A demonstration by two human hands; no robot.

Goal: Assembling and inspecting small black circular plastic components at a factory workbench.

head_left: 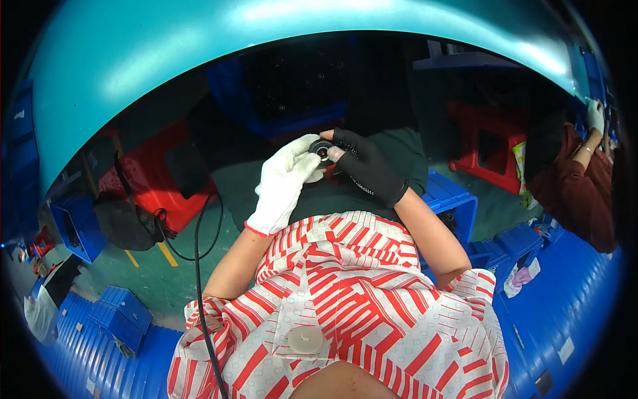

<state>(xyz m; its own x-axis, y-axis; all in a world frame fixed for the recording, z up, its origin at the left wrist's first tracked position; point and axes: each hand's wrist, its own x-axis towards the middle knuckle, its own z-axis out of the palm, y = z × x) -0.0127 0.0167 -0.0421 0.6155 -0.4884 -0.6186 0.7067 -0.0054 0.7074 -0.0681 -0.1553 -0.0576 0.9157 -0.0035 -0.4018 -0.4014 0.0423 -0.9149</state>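
Note:
A small black ring-shaped part (321, 145) with a lighter centre is held between both hands above my lap. My left hand (284, 174), in a white knit glove with a red cuff edge, pinches it from the left side. From the right, my right hand (369, 166), in a black glove that leaves the fingertips bare, grips the same part with thumb and forefinger. Its exact kind is too small to tell. Beneath the hands, dark cloth covers my lap.
A teal tabletop (199, 50) curves across the far side. Below it sits a blue crate (292, 123) with small dark pieces. Red stools (156, 176) stand left and right, and a blue bin (452, 199) is beside my right arm. A co-worker's gloved hand (595, 115) is at far right. A black cable (198, 279) hangs at left.

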